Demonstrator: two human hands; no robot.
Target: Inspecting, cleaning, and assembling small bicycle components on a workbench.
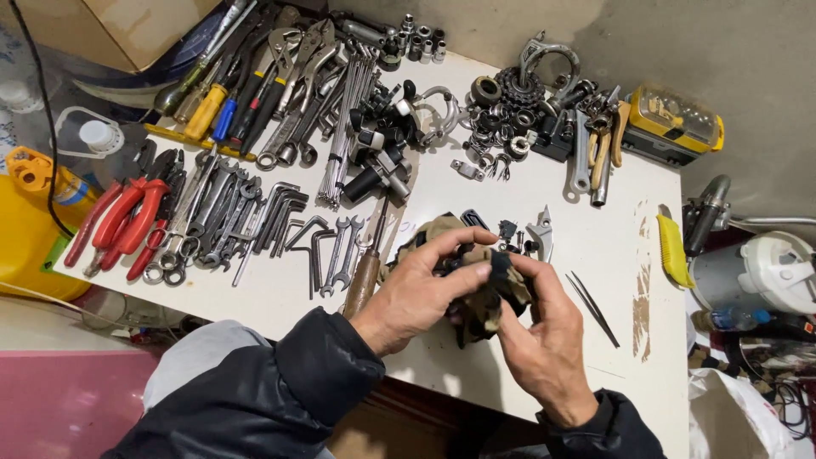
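A white workbench runs from near left to far right, crowded with tools. At its far left lie red-handled pliers, with a row of spanners beside them, then bent hex keys and a bundle of thin metal spokes lying lengthwise away from the viewer. A wooden-handled screwdriver points away, its handle near the left hand.

That hand curls its fingers around a crumpled, camouflage-patterned rag, thumb and fingertips pinching a small dark part wrapped in it. The part is too hidden to tell its long axis or heading. The right hand grips the rag from the other side, thumb and forefinger pressed shut on the cloth. Both hands hover just above the near middle of the bench.

Right of them lie slim tweezers, angled from far left to near right. Further off sit a dark sprocket cluster and a yellow case.
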